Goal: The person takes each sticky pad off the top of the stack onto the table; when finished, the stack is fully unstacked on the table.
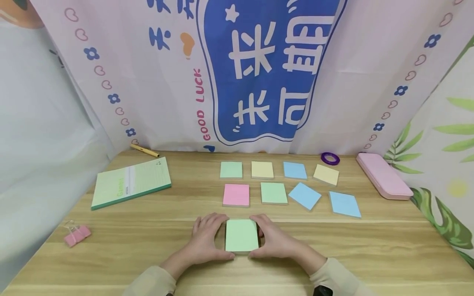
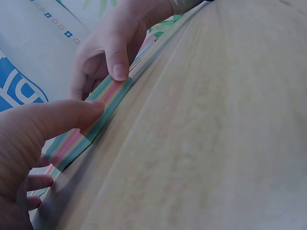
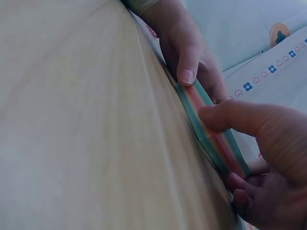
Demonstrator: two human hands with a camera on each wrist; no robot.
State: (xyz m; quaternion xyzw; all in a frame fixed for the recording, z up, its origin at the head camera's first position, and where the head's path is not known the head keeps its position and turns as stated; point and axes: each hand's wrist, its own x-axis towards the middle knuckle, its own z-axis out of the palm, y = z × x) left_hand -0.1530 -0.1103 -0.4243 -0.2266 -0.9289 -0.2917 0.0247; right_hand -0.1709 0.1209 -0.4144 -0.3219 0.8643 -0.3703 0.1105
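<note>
Both hands grasp one pad lying flat on the bench, near the front edge. The left hand curls its fingers round the left side, the right hand round the right. Its edge shows striped layers.

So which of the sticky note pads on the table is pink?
The pink pad, leftmost in the nearer row, just beyond the left hand; the others show green, yellow or blue tops.

Beige long sleeves; black watch on right wrist.
</note>
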